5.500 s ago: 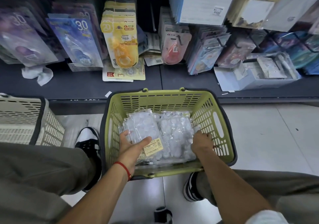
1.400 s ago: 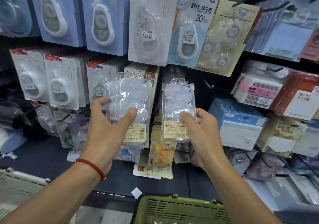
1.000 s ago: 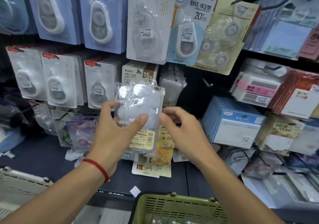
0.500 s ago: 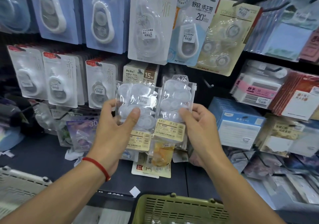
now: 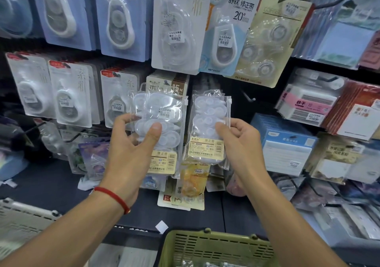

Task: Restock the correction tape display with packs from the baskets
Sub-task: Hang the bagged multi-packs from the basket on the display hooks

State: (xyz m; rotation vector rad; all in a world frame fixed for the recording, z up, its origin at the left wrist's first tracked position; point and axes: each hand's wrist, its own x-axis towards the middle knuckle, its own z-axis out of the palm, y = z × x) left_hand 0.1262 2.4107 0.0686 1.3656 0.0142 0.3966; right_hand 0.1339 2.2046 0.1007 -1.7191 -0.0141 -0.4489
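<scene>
My left hand (image 5: 131,155) grips a stack of clear zip-bag correction tape packs (image 5: 162,123), thumb across the front. My right hand (image 5: 242,145) pinches a single clear pack (image 5: 207,127) by its right edge and holds it upright in front of the display wall. Both packs carry yellow labels at the bottom. A bare dark peg (image 5: 247,97) sticks out just right of the single pack. The green basket (image 5: 205,248) sits below my arms, with more clear packs in it.
Carded correction tapes (image 5: 121,20) hang in rows above and to the left. Sticky notes and blue boxes (image 5: 287,151) fill the right side. A dark shelf (image 5: 51,184) runs below with loose packs on it. A beige basket (image 5: 22,219) stands at lower left.
My right hand has drawn the single pack away from the left stack, moving it right and slightly up. The left hand has stayed about where it was.
</scene>
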